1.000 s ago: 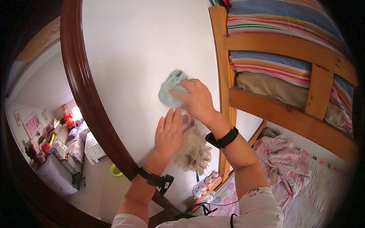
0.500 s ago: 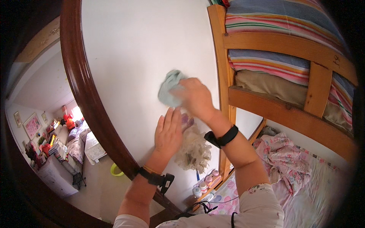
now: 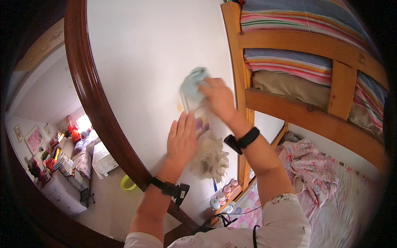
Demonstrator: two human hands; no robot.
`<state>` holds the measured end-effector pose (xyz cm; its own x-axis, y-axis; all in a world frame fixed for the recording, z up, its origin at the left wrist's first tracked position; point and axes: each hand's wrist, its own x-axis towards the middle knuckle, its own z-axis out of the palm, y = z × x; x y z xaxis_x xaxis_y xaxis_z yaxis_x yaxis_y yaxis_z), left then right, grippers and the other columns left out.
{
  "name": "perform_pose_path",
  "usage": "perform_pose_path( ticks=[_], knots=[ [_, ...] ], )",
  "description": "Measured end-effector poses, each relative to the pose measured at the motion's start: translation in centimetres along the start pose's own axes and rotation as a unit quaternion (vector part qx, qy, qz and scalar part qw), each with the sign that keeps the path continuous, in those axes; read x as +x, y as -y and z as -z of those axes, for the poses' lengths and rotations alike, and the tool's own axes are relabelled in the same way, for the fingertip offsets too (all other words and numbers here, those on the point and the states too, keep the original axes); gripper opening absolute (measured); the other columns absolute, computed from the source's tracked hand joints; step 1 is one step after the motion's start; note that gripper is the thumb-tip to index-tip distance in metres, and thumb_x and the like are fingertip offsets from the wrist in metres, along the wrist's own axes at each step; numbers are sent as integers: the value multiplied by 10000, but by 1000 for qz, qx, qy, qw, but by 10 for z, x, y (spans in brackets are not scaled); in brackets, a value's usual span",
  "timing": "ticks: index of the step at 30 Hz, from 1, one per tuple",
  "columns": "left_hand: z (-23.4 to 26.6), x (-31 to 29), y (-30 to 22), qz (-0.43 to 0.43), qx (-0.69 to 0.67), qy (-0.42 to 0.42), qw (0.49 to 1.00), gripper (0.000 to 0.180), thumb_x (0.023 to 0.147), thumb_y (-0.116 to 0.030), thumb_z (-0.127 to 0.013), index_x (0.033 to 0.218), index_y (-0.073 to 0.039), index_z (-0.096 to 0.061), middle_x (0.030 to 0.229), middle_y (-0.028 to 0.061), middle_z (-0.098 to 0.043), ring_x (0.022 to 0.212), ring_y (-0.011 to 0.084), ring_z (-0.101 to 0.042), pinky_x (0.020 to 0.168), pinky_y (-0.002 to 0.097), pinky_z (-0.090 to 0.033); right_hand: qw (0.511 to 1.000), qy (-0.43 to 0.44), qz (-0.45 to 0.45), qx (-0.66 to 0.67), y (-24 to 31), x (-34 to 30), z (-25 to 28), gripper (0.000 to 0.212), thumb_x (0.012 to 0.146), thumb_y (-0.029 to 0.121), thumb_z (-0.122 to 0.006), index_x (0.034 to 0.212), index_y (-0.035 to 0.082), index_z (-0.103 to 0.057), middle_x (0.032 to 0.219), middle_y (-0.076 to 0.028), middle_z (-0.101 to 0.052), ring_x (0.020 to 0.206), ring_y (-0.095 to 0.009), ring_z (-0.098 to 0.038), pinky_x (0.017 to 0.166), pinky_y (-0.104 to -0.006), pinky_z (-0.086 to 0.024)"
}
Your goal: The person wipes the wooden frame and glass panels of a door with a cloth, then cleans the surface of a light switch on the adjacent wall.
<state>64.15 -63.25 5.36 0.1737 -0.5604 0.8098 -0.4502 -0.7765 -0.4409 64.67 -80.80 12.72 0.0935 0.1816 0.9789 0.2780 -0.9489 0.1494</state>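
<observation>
A pale blue-green cloth [image 3: 193, 84] is bunched under the fingers of my right hand [image 3: 220, 99], pressed against the white wall [image 3: 136, 62]. That hand and the cloth are smeared by motion. Below the cloth shows the edge of a pale rectangular plate [image 3: 191, 104], mostly covered. My left hand [image 3: 182, 138] lies flat just under it, fingers stretched upward and holding nothing. Beside the left hand hangs a cream ruffled fabric piece [image 3: 210, 159], with a purple part [image 3: 202, 124] at its top.
A dark brown door frame [image 3: 93, 87] curves along the left, with another room beyond it and a yellow-green basin [image 3: 128, 183] on its floor. At right stands a wooden bunk bed [image 3: 289, 103] with striped bedding. Small bottles [image 3: 218, 201] stand near the lower bunk.
My right hand and the cloth have shifted slightly up and right, uncovering part of the plate's edge and a yellowish mark on the wall. My left hand stays almost in place.
</observation>
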Motion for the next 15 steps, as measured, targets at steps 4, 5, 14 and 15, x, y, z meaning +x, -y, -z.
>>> perform_pose_path(
  ticks=[4, 5, 14, 15],
  knots=[
    [0, -3, 4, -7, 18, 6, 1000, 506, 769, -227, -562, 1229, -26, -498, 1345, 52, -430, 1285, 198, -334, 1043, 361, -214, 992, 7, -121, -28, -18, -7, 14, 346, 621, 58, -630, 947, 167, -663, 1030, -61, -598, 920, -282, -554, 736, -363, -485],
    [-3, -3, 5, -6, 17, 1, 1000, 511, 766, -229, -567, 1229, -23, -498, 1347, 53, -427, 1285, 200, -334, 1046, 361, -212, 994, -32, -106, -12, -7, 0, 20, 352, 616, 55, -631, 947, 170, -663, 1031, -59, -597, 924, -281, -554, 739, -365, -483],
    [5, 0, 2, -6, -8, 15, 1000, 517, 742, -243, -613, 1199, -19, -522, 1342, 63, -431, 1270, 210, -355, 1028, 375, -261, 1000, 17, -21, 10, -18, -13, 4, 360, 599, 64, -644, 939, 183, -650, 1033, -44, -592, 935, -272, -550, 749, -355, -481],
    [4, 0, 1, -6, -4, 18, 1000, 517, 742, -245, -613, 1198, -19, -522, 1340, 65, -433, 1271, 210, -353, 1025, 377, -267, 997, 30, -66, -22, -29, -17, 5, 340, 604, 70, -644, 925, 180, -648, 1035, -44, -590, 935, -270, -549, 750, -351, -481]
  ],
)
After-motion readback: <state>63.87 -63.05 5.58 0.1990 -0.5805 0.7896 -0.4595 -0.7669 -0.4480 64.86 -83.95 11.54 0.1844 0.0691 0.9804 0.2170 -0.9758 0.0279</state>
